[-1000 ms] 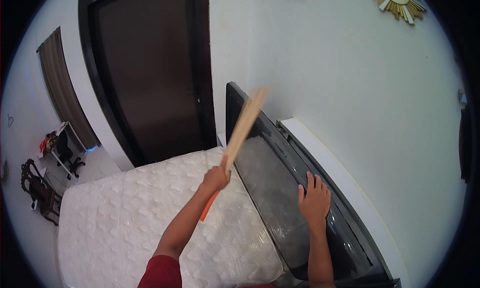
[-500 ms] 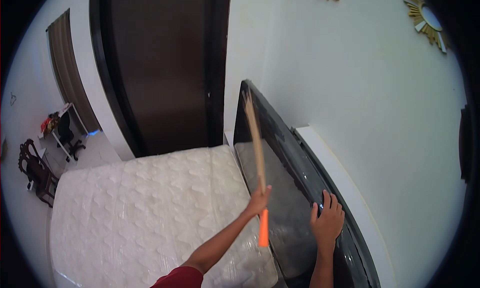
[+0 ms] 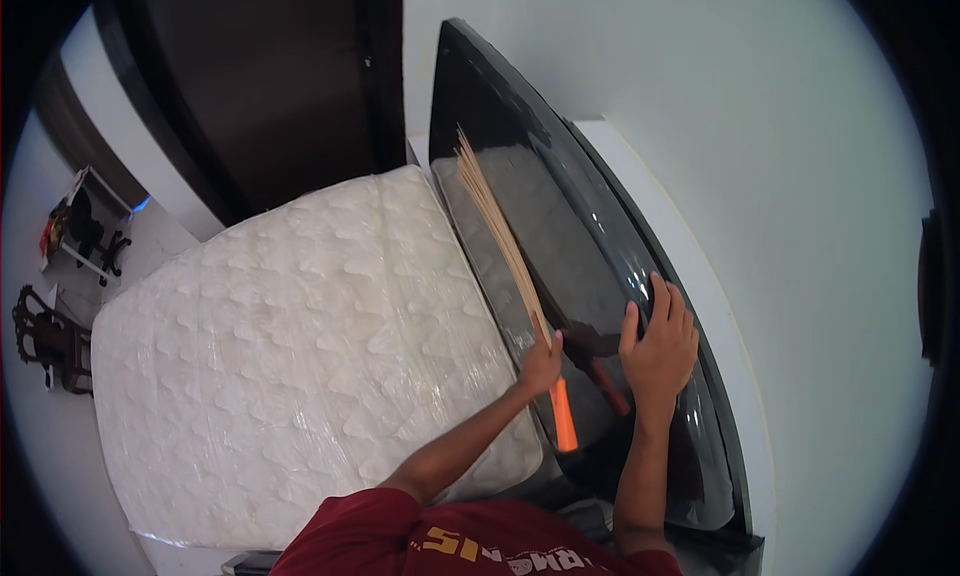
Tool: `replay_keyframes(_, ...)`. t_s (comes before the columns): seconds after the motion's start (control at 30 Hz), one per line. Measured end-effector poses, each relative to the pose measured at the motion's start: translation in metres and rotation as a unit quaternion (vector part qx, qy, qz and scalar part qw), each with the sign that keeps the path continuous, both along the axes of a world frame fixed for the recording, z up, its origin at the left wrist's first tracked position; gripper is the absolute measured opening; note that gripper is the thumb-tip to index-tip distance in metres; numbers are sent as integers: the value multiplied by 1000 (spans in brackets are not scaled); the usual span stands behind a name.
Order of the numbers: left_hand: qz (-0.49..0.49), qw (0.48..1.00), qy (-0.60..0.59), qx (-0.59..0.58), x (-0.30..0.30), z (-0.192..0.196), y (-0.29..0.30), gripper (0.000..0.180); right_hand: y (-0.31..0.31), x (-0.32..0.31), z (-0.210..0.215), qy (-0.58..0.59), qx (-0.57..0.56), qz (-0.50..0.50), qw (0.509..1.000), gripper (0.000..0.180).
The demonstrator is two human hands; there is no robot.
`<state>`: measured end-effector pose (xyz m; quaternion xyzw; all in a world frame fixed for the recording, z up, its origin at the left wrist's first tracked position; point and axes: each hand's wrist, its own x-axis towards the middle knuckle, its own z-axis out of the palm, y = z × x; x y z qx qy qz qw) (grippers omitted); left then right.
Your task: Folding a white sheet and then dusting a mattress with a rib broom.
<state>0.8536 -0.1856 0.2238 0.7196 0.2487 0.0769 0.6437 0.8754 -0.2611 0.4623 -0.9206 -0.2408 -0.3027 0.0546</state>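
The left grip (image 3: 542,364) wraps round the stick broom (image 3: 502,220), just left of the glossy headboard (image 3: 590,294); the right grip (image 3: 660,352) rests there, spread, grasping nothing. A careless swing could scratch that shine.

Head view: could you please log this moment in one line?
left hand: grips stick broom | right hand: on black headboard | mattress: beside headboard
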Motion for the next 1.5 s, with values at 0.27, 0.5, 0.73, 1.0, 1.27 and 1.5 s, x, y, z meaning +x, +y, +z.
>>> replay_keyframes(0.27,-147,965,207,-71,-90,-72,19,88,2,-2,-4,-29,-5,4,1000,42)
replay_keyframes(0.5,-106,992,50,-52,-108,-29,-36,76,-2,-5,-12,-66,0,24,998,44)
replay_keyframes(0.73,-92,994,-35,50,-179,-31,-61,97,-17,-82,-66,138,200,282,928,31)
replay_keyframes(1.0,-384,912,-140,41,-253,-53,-40,89,-91,-187,-269,632,298,97,709,34)
replay_keyframes(1.27,-418,839,152,314,-356,-203,65,85,-135,-173,-177,273,38,-93,957,22)
replay_keyframes(1.5,-480,766,278,325,-413,-224,61,87,-215,-198,-210,195,56,-186,961,22)
